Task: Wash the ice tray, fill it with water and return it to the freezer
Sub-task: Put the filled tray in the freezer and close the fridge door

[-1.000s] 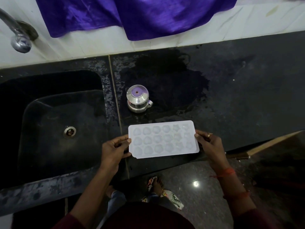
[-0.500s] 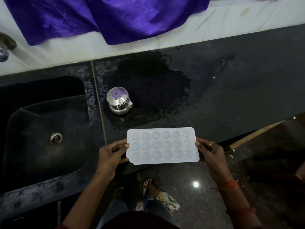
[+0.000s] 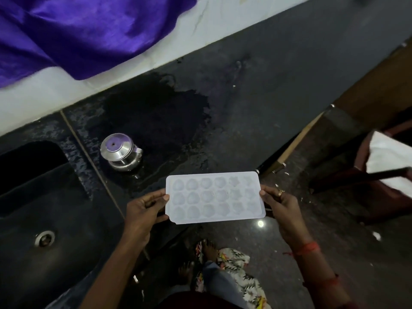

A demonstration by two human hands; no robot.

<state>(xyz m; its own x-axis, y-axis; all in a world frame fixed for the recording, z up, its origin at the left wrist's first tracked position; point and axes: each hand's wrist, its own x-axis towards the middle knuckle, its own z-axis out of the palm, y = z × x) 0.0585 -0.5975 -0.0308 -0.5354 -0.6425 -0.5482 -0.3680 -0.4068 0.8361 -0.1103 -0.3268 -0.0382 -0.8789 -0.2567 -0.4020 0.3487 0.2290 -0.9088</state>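
Fingers (image 3: 163,197) of the left hand (image 3: 142,210) and right hand (image 3: 281,202) pinch the short ends of the white ice tray (image 3: 215,198), held level. Against half a second ago, the black counter (image 3: 256,103) and sink (image 3: 33,197) have slid left and tilted in view. Tray now hangs past the counter's front edge, over the floor. Steel pot (image 3: 121,151) sits on the counter beyond the tray, left of it.
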